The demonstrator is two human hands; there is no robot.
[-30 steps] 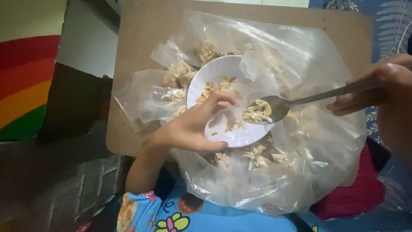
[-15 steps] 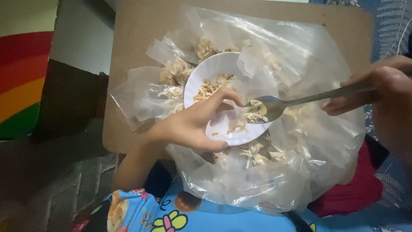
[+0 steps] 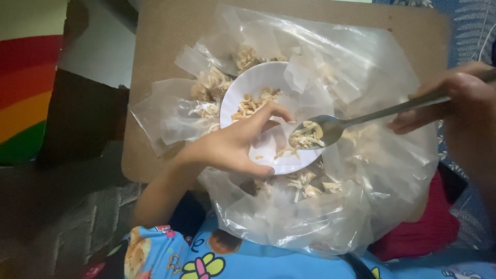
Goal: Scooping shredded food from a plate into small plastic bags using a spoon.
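A white bowl (image 3: 258, 88) with pale shredded food was seen amid clear plastic bags (image 3: 330, 196) of the same food on a brown worktop (image 3: 160, 46). The bowl's near rim was clasped by the left hand (image 3: 232, 144). A loaded metal spoon (image 3: 315, 132) was gripped by the right hand (image 3: 454, 98) over the bowl's right edge. Bare board was left at the worktop's left side.

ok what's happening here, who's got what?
A person's left hand grips the near rim of a white bowl with food pieces in it. The right hand holds a metal spoon loaded with food over the bowl. Clear plastic bags of the same food ring the bowl on a brown board.
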